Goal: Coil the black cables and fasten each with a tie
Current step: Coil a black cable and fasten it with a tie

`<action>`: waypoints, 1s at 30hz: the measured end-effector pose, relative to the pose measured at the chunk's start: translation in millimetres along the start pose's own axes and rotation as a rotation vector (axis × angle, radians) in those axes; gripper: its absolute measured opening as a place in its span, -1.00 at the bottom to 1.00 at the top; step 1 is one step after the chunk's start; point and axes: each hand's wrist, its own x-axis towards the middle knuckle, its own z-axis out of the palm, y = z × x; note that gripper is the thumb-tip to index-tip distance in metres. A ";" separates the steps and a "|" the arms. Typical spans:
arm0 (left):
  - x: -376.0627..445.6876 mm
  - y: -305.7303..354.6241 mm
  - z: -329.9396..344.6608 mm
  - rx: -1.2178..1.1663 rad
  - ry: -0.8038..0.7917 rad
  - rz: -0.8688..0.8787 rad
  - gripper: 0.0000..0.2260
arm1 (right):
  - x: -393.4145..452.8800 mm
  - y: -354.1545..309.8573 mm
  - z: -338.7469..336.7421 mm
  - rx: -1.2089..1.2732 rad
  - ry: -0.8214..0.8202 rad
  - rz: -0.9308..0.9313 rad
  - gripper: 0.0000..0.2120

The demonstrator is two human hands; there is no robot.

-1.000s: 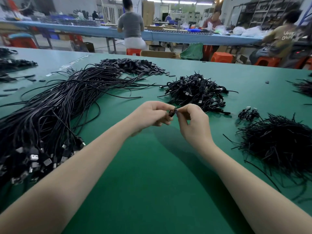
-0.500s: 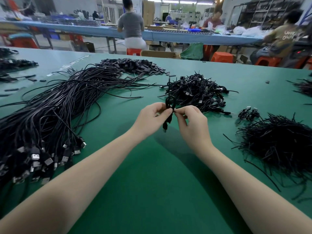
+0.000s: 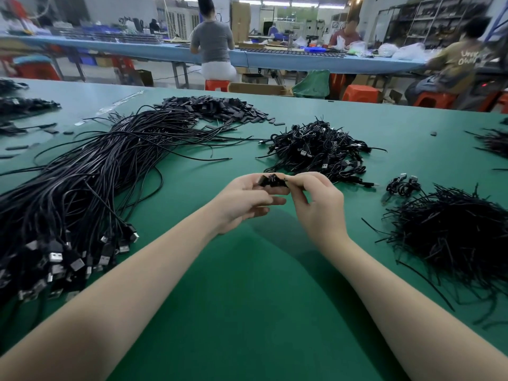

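Green surface point(image 3: 247, 312) carries everything, all of it black. Largest is the sheaf of loose cables point(image 3: 82, 182) at the left, its plugs at the near end. At the right lies a heap of ties point(image 3: 450, 237). Far of the hands sits a pile of coiled cables point(image 3: 316, 149), with two more coils point(image 3: 402, 185) between that pile and the ties. Above the middle of the surface, the left hand point(image 3: 244, 202) and right hand point(image 3: 316, 204) meet, both pinching one small coil point(image 3: 272, 180) at their fingertips.
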 end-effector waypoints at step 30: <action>3.2 -14.6 -4.2 0.007 -0.027 0.007 -0.87 | -2.6 -7.7 -1.3 -0.108 0.018 -0.097 -0.71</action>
